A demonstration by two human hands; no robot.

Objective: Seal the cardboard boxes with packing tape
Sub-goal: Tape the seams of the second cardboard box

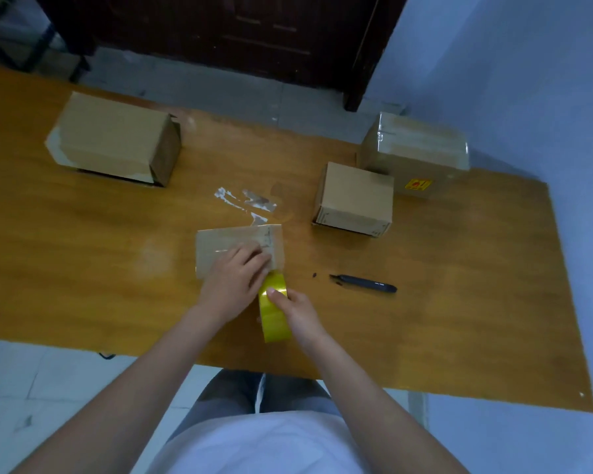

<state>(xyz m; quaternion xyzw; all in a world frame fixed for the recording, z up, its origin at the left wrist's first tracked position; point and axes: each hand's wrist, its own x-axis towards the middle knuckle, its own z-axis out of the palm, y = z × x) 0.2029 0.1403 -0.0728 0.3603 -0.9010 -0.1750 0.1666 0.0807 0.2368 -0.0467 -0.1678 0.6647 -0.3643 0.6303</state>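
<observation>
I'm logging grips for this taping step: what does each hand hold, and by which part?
The right hand grips the yellow tape roll round its outer face. The left hand holds nothing; it presses on the small box.

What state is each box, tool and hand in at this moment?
Small box: flat on table, under left hand.
Tape roll: on edge, held.
Left hand: pressing small box.
Right hand: gripping roll.
Far-right box: taped.
Middle box: closed.
Left box: closed.
Cutter: lying untouched.

Small box's (233, 246) near edge under left hand (235, 280).
</observation>
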